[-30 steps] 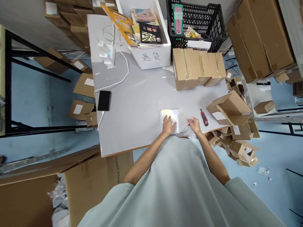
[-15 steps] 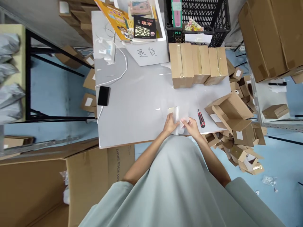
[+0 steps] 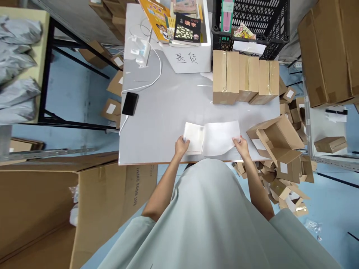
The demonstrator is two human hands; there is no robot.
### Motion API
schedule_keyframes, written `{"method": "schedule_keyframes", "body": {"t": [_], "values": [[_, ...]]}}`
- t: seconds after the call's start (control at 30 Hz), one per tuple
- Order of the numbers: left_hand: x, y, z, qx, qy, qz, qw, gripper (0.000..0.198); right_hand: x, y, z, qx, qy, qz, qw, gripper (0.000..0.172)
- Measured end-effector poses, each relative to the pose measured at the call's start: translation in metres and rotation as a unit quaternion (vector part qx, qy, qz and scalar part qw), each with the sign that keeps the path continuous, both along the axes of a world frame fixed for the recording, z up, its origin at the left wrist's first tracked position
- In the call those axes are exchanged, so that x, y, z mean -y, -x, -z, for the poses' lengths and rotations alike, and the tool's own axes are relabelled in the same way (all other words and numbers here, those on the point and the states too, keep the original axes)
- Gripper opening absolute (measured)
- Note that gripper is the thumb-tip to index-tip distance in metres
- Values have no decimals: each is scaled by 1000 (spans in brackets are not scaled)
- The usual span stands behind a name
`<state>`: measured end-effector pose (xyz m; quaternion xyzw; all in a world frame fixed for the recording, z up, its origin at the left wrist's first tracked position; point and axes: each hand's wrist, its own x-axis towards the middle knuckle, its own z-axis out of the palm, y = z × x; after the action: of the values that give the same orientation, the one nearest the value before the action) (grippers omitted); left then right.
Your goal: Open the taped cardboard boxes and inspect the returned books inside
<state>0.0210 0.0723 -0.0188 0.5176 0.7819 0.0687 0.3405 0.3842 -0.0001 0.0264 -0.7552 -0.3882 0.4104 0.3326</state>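
Observation:
A white sheet [image 3: 221, 137] lies spread near the front edge of the grey table [image 3: 168, 112], joined at its left to a smaller cream-white booklet [image 3: 194, 137]. My left hand [image 3: 181, 145] pinches the booklet's lower left corner. My right hand [image 3: 240, 144] pinches the sheet's lower right corner. The two hands are wide apart, holding the paper stretched flat between them. The sheet covers the spot where the red-and-black utility knife lay; the knife is hidden.
Three taped cardboard boxes [image 3: 244, 76] stand behind the sheet. A white bin with books [image 3: 190, 56] and a black crate [image 3: 252, 22] sit at the back. A black phone [image 3: 130, 103] on a white cable lies left. Open small cartons [image 3: 277, 138] pile at the right edge.
The hands were close together on a small folded packet; they have drawn apart, left hand going left and right hand right, unfolding the white sheet across the table front.

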Motion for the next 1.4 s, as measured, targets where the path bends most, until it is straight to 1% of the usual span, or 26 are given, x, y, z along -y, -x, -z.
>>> {"method": "schedule_keyframes", "body": {"t": [0.1, 0.17, 0.2, 0.27, 0.33, 0.4, 0.47, 0.53, 0.6, 0.63, 0.67, 0.73, 0.83, 0.9, 0.97, 1.07, 1.13, 1.23, 1.33, 1.4], "values": [[-3, 17, 11, 6, 17, -21, 1000, 29, 12, -10, 8, 89, 54, 0, 995, 35], [-3, 25, 18, 14, 26, -27, 999, 33, 22, -10, 9, 149, 79, 6, 986, 34], [-2, 28, 21, 18, 28, -28, 999, 37, 26, -9, 9, 175, 82, 13, 981, 38], [1, 31, 26, 26, 21, -27, 999, 48, 33, -1, 7, 210, 67, 23, 975, 55], [5, 27, 29, 33, 6, -19, 999, 59, 35, 13, 7, 223, 42, 21, 974, 71], [9, 17, 31, 55, -20, 3, 998, 65, 30, 34, 11, 216, 33, 0, 976, 80], [13, 1, 32, 93, -42, 53, 993, 62, 18, 59, 19, 195, 54, -34, 979, 87], [17, -20, 32, 120, -44, 117, 985, 57, 2, 87, 30, 164, 104, -69, 979, 94], [20, -40, 31, 109, -27, 162, 980, 57, -13, 116, 41, 138, 162, -87, 973, 103], [21, -48, 30, 91, -19, 176, 980, 57, -19, 130, 46, 133, 188, -93, 969, 104], [22, -55, 29, 69, -13, 188, 980, 56, -24, 142, 50, 135, 209, -96, 964, 103], [24, -64, 27, 24, -8, 207, 978, 54, -28, 164, 58, 150, 229, -108, 956, 92], [27, -69, 24, -17, -12, 223, 974, 58, -22, 183, 66, 156, 220, -119, 956, 62], [29, -69, 22, -26, -17, 221, 975, 67, -16, 185, 69, 145, 205, -116, 961, 48], [31, -70, 19, -29, -19, 215, 976, 74, -10, 180, 69, 136, 190, -116, 965, 43], [30, -67, 13, -22, -10, 203, 979, 81, -7, 163, 65, 114, 171, -113, 972, 35], [27, -59, 7, -4, -11, 193, 981, 84, -7, 154, 61, 94, 159, -103, 977, 31], [22, -35, -7, 39, -36, 176, 983, 80, -7, 147, 53, 73, 137, -81, 984, 25], [19, -2, -22, 69, -61, 151, 984, 65, -4, 148, 42, 47, 92, -60, 993, 18], [18, 22, -29, 78, -67, 121, 987, 51, -2, 150, 33, 27, 56, -52, 997, 16]]}}
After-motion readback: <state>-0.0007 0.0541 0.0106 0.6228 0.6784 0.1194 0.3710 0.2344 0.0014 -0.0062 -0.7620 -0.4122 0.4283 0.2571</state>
